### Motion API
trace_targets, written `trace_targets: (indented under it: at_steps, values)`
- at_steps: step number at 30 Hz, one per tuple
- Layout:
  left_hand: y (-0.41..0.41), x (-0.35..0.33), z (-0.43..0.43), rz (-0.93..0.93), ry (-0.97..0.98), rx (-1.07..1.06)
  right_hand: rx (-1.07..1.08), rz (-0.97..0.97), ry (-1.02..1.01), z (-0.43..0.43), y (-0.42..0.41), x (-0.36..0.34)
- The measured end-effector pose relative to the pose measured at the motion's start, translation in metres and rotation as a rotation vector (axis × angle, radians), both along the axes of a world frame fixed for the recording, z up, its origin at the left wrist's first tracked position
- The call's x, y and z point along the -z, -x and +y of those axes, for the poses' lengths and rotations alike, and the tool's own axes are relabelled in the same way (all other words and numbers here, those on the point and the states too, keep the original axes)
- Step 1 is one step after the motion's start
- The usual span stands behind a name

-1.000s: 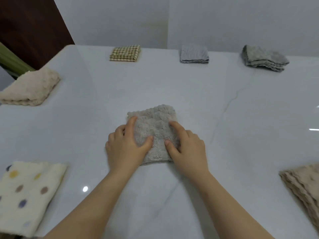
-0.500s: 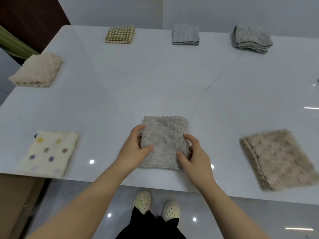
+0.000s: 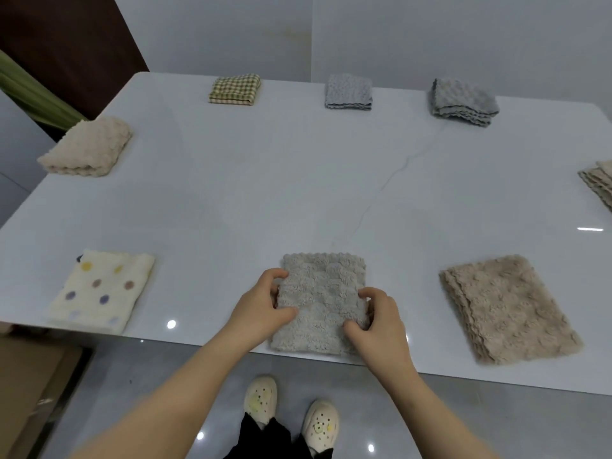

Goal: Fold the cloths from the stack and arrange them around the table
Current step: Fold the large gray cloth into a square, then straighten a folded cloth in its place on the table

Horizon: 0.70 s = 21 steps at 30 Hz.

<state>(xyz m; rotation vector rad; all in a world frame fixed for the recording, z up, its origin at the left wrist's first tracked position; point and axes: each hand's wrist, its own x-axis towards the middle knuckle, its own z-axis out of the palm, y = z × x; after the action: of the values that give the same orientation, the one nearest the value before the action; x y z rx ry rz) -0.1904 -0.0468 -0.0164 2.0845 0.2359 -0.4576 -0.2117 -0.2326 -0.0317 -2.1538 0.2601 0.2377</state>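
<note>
A folded grey-beige fluffy cloth [image 3: 323,293] lies at the near edge of the white table [image 3: 265,200]. My left hand [image 3: 261,308] pinches its left side, thumb on top. My right hand [image 3: 381,321] pinches its right side the same way. Other folded cloths lie around the table: a cream dotted cloth [image 3: 101,289] near left, a tan cloth [image 3: 506,309] near right, a beige fluffy cloth [image 3: 87,147] at the left edge, a green checked cloth [image 3: 235,89], a light grey cloth [image 3: 348,92] and a darker grey cloth [image 3: 463,101] along the far edge.
A further beige cloth [image 3: 599,183] shows partly at the right edge of the view. Below the table's near edge I see my shoes [image 3: 288,412] on a glossy floor. A brown box [image 3: 29,376] stands at lower left. A wall runs behind the table.
The cloth has slid toward me, from the table's middle to its near edge, with both hands on it. My hands shifted from pressing on top to pinching its sides. The view pulled back.
</note>
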Motion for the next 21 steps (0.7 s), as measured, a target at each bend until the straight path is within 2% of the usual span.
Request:
trace_targets:
  at_steps: [5,9,13,17,21]
  values:
    - [-0.001,-0.008,0.008,-0.052,-0.023,-0.013,0.044,-0.089,0.017,0.009,-0.005,-0.013]
    - [-0.005,-0.018,0.033,-0.088,-0.062,-0.027,-0.029,-0.194,0.153,0.033,-0.014,-0.028]
    - [-0.010,-0.026,0.073,-0.104,-0.042,-0.036,-0.110,-0.220,0.122,0.081,-0.017,-0.040]
    - [-0.009,-0.030,0.121,-0.158,-0.059,-0.039,-0.179,-0.151,0.066,0.142,-0.018,-0.037]
    - [-0.006,-0.029,0.191,-0.241,-0.124,-0.019,-0.137,-0.037,-0.049,0.220,-0.012,-0.031]
